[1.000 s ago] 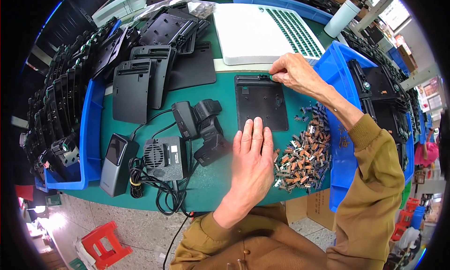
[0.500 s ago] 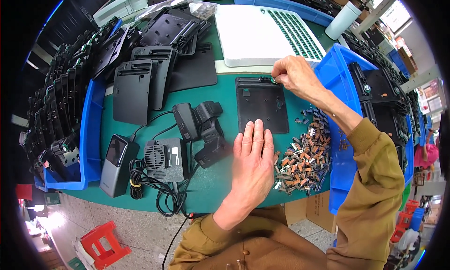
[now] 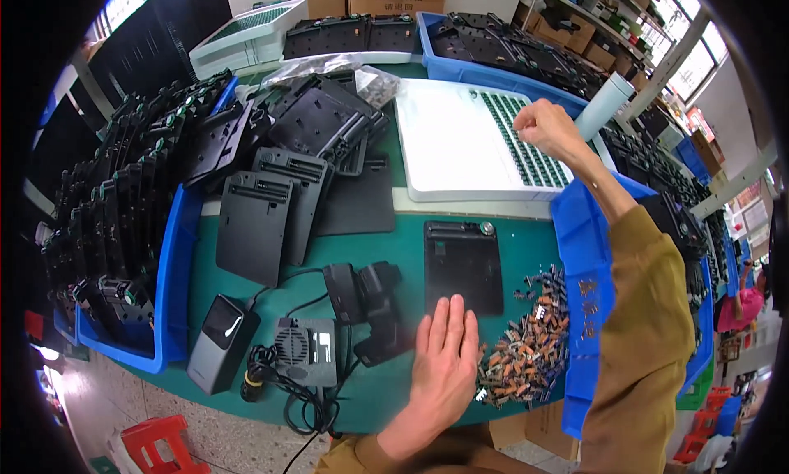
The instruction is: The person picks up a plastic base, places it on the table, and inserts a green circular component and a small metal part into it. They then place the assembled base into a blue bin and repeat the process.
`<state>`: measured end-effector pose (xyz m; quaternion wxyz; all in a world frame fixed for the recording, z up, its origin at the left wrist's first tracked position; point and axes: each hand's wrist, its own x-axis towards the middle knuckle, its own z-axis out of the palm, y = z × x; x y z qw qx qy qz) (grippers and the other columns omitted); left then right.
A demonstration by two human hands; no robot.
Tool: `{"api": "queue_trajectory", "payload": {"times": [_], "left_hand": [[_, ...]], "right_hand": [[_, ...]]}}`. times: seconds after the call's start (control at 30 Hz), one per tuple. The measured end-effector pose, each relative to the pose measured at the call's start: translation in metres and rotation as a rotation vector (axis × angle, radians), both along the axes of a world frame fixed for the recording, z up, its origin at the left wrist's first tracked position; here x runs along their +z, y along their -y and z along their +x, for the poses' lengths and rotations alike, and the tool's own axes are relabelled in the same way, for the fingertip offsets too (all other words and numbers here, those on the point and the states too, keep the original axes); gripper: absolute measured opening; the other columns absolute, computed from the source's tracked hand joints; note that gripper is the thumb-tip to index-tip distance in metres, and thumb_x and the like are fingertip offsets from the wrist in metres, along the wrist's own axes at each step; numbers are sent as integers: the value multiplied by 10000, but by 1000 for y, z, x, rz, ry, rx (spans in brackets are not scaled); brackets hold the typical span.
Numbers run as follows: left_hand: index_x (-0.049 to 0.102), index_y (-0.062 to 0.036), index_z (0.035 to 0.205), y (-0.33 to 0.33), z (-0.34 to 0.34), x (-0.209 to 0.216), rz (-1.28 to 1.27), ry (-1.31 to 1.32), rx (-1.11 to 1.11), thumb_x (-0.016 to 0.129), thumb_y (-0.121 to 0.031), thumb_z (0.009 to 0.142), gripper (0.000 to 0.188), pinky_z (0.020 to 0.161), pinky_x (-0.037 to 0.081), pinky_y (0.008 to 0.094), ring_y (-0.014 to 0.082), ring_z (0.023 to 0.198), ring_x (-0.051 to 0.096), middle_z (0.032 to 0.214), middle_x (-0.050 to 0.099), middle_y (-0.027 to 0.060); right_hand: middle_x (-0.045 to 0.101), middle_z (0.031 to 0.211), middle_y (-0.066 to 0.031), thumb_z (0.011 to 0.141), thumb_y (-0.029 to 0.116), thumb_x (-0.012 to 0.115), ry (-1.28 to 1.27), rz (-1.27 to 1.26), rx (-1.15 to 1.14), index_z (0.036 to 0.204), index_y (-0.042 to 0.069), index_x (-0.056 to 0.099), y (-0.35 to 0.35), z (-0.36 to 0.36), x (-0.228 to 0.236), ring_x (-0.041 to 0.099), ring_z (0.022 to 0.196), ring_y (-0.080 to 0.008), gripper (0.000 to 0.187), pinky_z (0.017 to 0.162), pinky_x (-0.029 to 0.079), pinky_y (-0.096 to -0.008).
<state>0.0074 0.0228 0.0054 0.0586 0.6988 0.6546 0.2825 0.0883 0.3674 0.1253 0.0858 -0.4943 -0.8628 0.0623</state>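
Note:
My left hand (image 3: 444,371) lies flat with fingers stretched out, its fingertips on the near edge of a flat black plastic panel (image 3: 463,268). At that panel's far right corner sits a small round metallic-and-green part (image 3: 487,229). My right hand (image 3: 548,130) is raised over the right side of a white foam tray (image 3: 460,145), fingers curled together; whether anything is between them is hidden. Rows of small green parts (image 3: 514,116) fill that side of the tray. Beside the panel, to the right, lies a heap of small brown and dark pieces (image 3: 526,351).
Blue bins of black panels stand at left (image 3: 171,285) and right (image 3: 585,309). Loose black panels (image 3: 255,227) are stacked at centre left. A power bank (image 3: 222,342), a small fan box (image 3: 306,351) and coiled cables lie nearer. A pale bottle (image 3: 606,104) stands at the back right.
My right hand has left the panel's far right corner and moved up and away over the foam tray. My left hand stays on the panel. The view has tilted upward.

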Motion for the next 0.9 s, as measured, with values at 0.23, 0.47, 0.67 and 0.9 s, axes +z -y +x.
{"api": "queue_trajectory", "payload": {"times": [0.23, 0.47, 0.67, 0.9], "left_hand": [[522, 64, 1263, 0, -5, 4, -43, 4, 7, 641, -167, 806, 526, 1039, 340, 516, 407, 1287, 437, 1394, 453, 259], [507, 43, 1304, 1, -3, 9, -74, -16, 7, 558, -136, 864, 477, 1075, 330, 494, 396, 1326, 419, 1430, 428, 254], [515, 35, 1301, 0, -2, 15, -146, -19, 11, 538, -149, 884, 457, 1076, 329, 488, 384, 1325, 430, 1432, 441, 238], [528, 31, 1293, 1, -1, 15, -149, -29, 19, 538, -140, 884, 443, 1076, 331, 484, 377, 1330, 430, 1436, 442, 230]], "right_hand": [[700, 1074, -147, 778, 65, 614, -288, 102, -127, 981, 103, 738, -86, -62, -51, 652, 1029, -335, 241, 874, 506, -426], [695, 1073, -150, 793, 41, 617, -248, 257, -132, 1007, 106, 740, -132, -83, -91, 647, 1033, -329, 255, 889, 510, -425], [690, 986, -156, 761, 22, 606, -167, 289, -69, 861, 57, 698, -152, -89, -95, 646, 985, -340, 141, 850, 513, -432], [702, 939, -155, 731, 8, 625, -305, 173, -94, 843, 43, 703, -163, -86, -99, 659, 942, -339, 140, 824, 509, -428]]}}
